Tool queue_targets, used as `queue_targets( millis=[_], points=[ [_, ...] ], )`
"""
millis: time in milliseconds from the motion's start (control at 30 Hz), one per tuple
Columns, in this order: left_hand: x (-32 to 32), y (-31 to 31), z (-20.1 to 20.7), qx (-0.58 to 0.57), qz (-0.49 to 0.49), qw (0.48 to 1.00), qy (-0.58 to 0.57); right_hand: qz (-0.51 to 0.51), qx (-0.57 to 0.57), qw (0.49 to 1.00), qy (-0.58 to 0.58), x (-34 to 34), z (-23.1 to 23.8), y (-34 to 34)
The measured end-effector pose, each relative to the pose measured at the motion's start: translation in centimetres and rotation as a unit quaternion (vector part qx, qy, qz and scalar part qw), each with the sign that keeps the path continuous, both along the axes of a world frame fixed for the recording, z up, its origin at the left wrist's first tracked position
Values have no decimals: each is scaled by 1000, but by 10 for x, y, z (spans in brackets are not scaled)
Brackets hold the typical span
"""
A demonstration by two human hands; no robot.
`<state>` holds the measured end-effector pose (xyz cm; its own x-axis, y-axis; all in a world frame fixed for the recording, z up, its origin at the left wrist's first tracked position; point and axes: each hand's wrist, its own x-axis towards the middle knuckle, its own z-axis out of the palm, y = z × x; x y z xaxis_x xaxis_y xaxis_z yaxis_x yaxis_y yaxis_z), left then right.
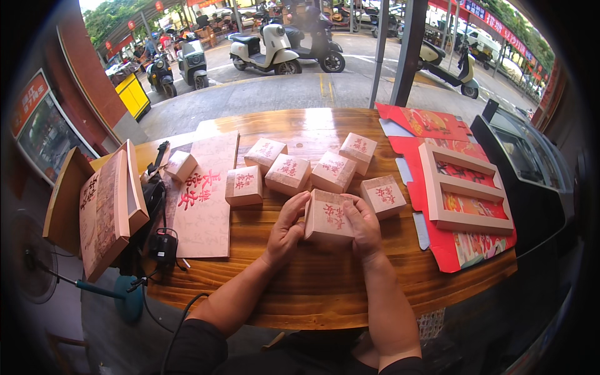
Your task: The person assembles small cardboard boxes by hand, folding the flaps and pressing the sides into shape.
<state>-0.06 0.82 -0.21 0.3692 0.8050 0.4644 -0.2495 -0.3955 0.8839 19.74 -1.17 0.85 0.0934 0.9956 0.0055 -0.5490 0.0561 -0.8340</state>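
Between both hands I hold a small pink cardboard box point(326, 215) with red lettering, just above the wooden table. My left hand point(289, 228) grips its left side, fingers along the edge. My right hand point(364, 225) is closed on its right side, the thumb lying on the printed top. Several matching boxes sit just beyond my hands, among them one box point(288, 174) in the middle and another box point(382, 196) right of my right hand. A further small box point(181, 165) rests on a flat pink printed board point(215, 215) at the left.
A pink divided tray point(436, 206) lies on red printed cardboard point(409, 164) at the right. On the left stand a large printed box point(103, 206) and a black adapter point(164, 245) with cables. Scooters point(265, 47) are parked beyond the wooden table point(300, 294).
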Motion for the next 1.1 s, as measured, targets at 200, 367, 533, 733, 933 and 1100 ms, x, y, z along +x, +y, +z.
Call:
queue_targets(
  millis=[200, 367, 533, 733, 933, 1100],
  points=[
    [5, -4, 6, 38, 43, 997, 44, 29, -56, 997, 41, 10, 8, -2],
    [6, -6, 20, 216, 86, 957, 174, 60, -91, 994, -12, 13, 10, -3],
    [3, -5, 16, 151, 95, 974, 141, 64, -75, 995, 2, 13, 13, -4],
    [3, -7, 8, -117, -5, 993, 2, 40, 164, 976, -134, 11, 15, -6],
    [-1, -5, 10, -72, 5, 997, 15, 80, 145, 950, -265, 3, 23, -13],
    [4, -7, 14, -54, 2, 998, 26, 66, 132, 938, -315, 3, 24, -16]
  ],
)
